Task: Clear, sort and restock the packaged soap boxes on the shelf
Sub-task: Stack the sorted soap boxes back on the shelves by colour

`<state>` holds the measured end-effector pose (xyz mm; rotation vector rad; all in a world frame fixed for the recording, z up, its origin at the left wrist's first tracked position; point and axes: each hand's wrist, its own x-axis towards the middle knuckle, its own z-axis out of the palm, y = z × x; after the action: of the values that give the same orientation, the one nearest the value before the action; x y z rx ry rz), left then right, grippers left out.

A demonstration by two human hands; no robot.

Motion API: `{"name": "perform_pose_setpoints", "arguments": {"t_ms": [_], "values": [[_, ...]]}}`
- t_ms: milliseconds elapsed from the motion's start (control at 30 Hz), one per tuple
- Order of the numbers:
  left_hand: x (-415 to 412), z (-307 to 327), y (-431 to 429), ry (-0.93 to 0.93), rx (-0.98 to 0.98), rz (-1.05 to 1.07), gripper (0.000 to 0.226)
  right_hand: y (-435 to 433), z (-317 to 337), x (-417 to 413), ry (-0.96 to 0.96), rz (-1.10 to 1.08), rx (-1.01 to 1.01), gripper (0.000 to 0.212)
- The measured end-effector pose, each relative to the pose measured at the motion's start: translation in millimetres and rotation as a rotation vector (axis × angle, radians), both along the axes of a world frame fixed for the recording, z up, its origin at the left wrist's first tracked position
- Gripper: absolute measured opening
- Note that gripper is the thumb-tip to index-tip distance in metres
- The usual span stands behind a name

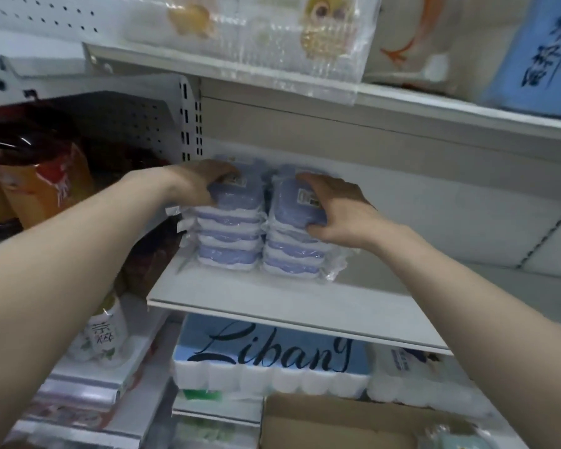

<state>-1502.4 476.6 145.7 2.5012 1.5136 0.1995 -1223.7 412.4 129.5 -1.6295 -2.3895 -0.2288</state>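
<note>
Soap boxes (259, 241): lilac-lidded, each in a clear wrapper, in two stacks side by side at the left end of the white shelf (272, 296), set back from its front edge.

Far left, neighbouring bay: an orange snack bag (46, 179), apart from the soap. The slotted upright (191, 118) divides the two bays.

Left hand (198, 183): lies over the top of the left stack (229, 234), fingers curled across the lid and thumb on the near side. We read this as a steadying grip, since it squares the pile against its neighbour.

The two stacks touch or nearly touch along the middle seam. The wrappers are loose and slippery-looking and the seam tabs stick out at the left, so we judge the piles could slide if let go carelessly.

Right stack (292, 251): about level with the left one. We cannot count its layers exactly.

Right hand (334, 205): fingers spread over the top box, thumb hooked at its near lower edge. It holds that box more than it presses it, as if seating or aligning it.

Right of the stacks the shelf shows bare board, so we judge restocking is under way and further piles would go there.

Below: a blue Libang tissue pack (266, 354) and an open cardboard carton (331, 422).
</note>
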Motion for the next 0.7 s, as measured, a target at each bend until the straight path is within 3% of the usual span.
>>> {"name": "perform_pose_setpoints", "arguments": {"t_ms": [133,233,333,400,433,533,600,700], "values": [[-3,-35,6,-0.090,0.290,-0.001,0.056,25,-17,-5,-0.065,0.009,-0.015,0.062],[-3,-65,0,-0.116,0.635,-0.030,0.052,23,-36,-7,-0.051,-0.095,0.176,0.057],[2,-89,-3,-0.086,0.822,0.059,0.053,12,-59,-9,0.036,-0.139,0.378,0.059],[5,-97,-5,-0.089,0.926,0.121,0.048,5,-71,-12,0.077,-0.174,0.465,0.046],[6,-99,-6,-0.092,0.962,0.153,0.045,3,-76,-12,0.080,-0.195,0.464,0.045],[11,-105,-7,-0.117,0.987,0.145,0.039,4,-90,-10,0.006,-0.212,0.395,0.068],[13,-110,-6,-0.118,0.897,0.073,0.051,12,-95,-7,-0.041,-0.209,0.401,0.078],[12,-113,1,-0.056,0.800,0.031,0.073,27,-94,-5,-0.038,-0.201,0.453,0.071]]}}
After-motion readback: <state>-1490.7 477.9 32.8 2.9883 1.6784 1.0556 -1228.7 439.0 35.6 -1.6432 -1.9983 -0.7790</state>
